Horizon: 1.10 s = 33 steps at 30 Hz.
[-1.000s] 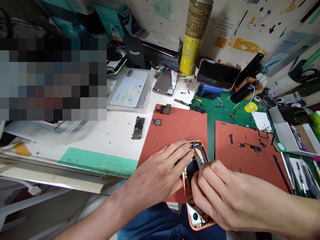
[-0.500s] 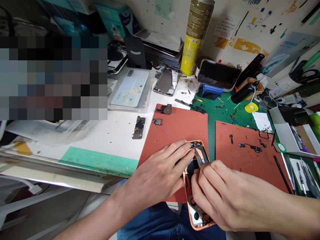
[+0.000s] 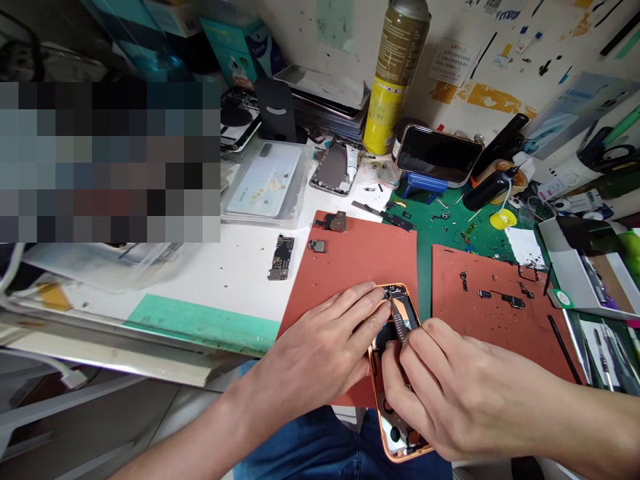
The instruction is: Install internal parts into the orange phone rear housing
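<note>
An orange-edged phone housing (image 3: 387,447), its inside exposed, is tilted at the front edge of the red mat, over my lap. My left hand (image 3: 325,333) grips its left side, fingers bent over the upper left rim and thumb lower down. My right hand (image 3: 440,387) is closed round slim metal tweezers (image 3: 399,325) with a ridged grip. Their tip points into the top end of the housing, close to my left fingertips. Whether the tip pinches a part is too small to tell. My right hand covers the housing's middle right side.
On the left red mat (image 3: 360,253) lie camera modules (image 3: 334,221); a logic board (image 3: 283,257) is left of it. Small parts (image 3: 513,301) are scattered on the right mat (image 3: 470,333). Behind stand a propped phone (image 3: 440,155) and a spray can (image 3: 395,80). Tools (image 3: 605,353) lie far right.
The view has shifted slightly. Both hands keep their hold, the left on the housing and the right on the tweezers, with the tip still at the top end.
</note>
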Motion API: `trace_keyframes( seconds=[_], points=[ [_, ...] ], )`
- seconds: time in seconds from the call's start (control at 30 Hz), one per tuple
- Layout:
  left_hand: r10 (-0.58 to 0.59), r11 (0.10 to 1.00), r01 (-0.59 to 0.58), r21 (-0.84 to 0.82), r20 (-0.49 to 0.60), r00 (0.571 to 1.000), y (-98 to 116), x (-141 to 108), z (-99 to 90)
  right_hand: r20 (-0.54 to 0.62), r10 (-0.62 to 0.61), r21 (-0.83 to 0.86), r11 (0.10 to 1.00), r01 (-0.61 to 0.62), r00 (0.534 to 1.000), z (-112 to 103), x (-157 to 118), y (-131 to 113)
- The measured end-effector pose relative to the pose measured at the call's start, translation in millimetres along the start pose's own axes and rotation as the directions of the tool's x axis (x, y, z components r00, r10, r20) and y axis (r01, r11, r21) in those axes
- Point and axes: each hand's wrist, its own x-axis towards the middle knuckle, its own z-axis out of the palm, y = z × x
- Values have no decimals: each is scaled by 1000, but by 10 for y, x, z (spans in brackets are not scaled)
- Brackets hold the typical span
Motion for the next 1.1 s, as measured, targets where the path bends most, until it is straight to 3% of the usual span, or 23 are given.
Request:
trace_keyframes(
  seconds=[0.57, 1.1],
  points=[
    [-8, 999, 8, 40, 9, 1000, 10, -13, 12, -32, 11, 14, 1000, -10, 999, 1, 11, 18],
    [-17, 999, 17, 35, 16, 1000, 14, -37, 42, 22, -5, 6, 1000, 5, 1000, -9, 7, 5]
  ],
)
